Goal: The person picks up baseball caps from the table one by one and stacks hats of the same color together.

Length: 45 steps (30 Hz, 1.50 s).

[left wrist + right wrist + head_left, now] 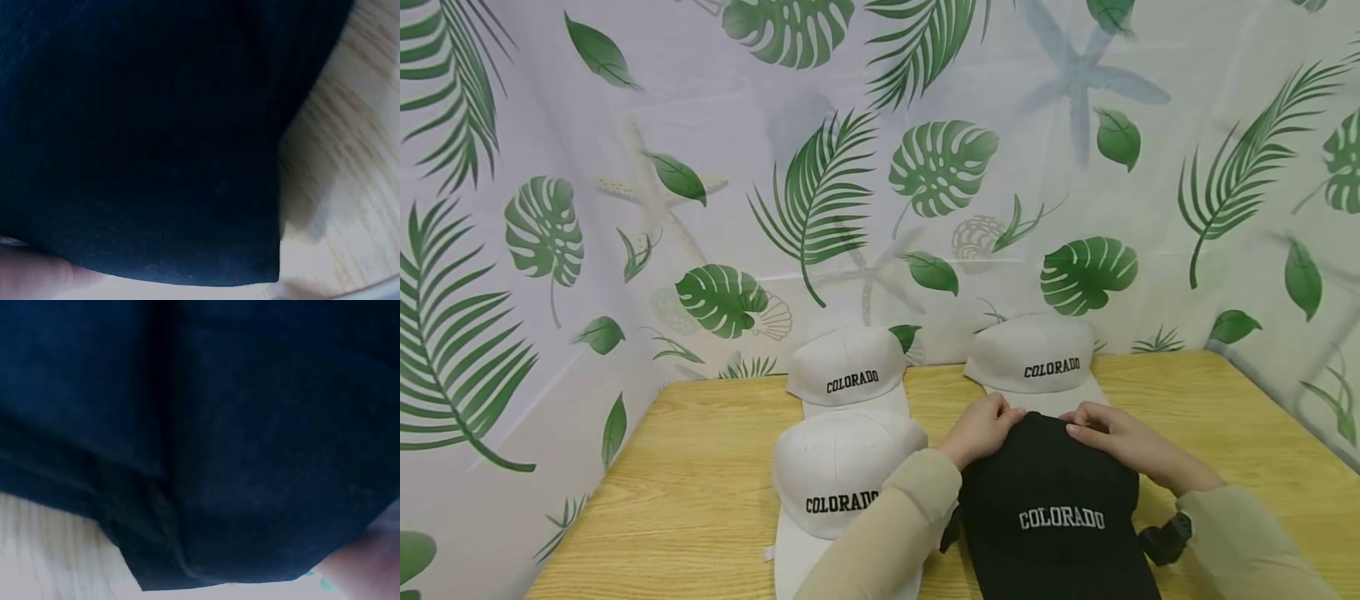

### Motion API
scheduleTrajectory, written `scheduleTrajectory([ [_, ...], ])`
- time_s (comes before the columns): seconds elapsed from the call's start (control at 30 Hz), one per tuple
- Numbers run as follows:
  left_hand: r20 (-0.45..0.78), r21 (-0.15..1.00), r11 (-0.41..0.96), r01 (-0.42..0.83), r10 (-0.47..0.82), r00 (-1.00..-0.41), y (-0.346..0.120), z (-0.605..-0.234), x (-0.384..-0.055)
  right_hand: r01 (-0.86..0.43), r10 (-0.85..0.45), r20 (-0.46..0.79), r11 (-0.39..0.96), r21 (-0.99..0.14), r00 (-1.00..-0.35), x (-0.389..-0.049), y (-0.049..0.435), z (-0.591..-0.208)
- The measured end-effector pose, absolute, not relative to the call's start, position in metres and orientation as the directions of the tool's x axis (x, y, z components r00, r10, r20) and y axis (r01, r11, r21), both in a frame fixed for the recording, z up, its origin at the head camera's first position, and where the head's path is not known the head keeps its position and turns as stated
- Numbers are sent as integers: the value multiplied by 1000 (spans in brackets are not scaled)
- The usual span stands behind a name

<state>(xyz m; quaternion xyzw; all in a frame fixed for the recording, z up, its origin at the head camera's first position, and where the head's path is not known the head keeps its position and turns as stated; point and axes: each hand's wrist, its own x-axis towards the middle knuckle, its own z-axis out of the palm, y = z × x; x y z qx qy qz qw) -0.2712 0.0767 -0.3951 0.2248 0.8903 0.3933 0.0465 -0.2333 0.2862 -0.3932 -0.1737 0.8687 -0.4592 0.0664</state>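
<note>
A black cap (pixel 1052 475) with white COLORADO lettering lies on the wooden table at the right front, brim toward me. At the upper left of its crown, my left hand (pixel 983 429) pinches the fabric between thumb and fingers. My right hand (pixel 1108 437) pinches the crown's upper right edge. Black cloth fills most of both wrist views, with a bit of the left hand (pixel 37 275) and of the right hand (pixel 369 565) at the lower corners. Some fingers are hidden behind the cap.
Three white COLORADO caps lie around: one at back left (pixel 842 367), one at front left (pixel 835 458) partly behind my left sleeve, and one at back right (pixel 1030 354) just beyond the black cap. A leaf-print cloth (pixel 850 208) hangs behind the wooden table (pixel 685 483).
</note>
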Motion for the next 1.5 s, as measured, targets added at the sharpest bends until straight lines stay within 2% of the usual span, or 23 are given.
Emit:
scheduleTrajectory([
  [0.4, 30, 778, 559, 288, 425, -905, 74, -390, -262, -262, -293, 108, 558, -787, -950, -233, 279, -396],
  [0.67, 51, 773, 537, 338, 478, -877, 73, -389, -256, -295, -279, 155, 582, -758, -948, -234, 279, -402],
  [0.93, 49, 763, 549, 341, 477, -878, 71, -395, -259, -275, -292, 120, 574, -771, -949, -236, 282, -400],
  [1.1, 56, 765, 541, 351, 487, -872, 70, -393, -258, -151, -231, 19, 569, -808, -973, -239, 300, -400],
  [1.23, 49, 762, 548, 344, 481, -876, 70, -392, -257, -17, -174, -81, 498, -867, -981, -244, 316, -408],
  [1.37, 57, 764, 539, 355, 491, -870, 69, -391, -256, 160, -123, -211, 334, -929, -970, -250, 329, -416],
  [1.5, 63, 775, 519, 361, 505, -861, 69, -391, -254, 315, -69, -319, 60, -947, -945, -252, 336, -423],
])
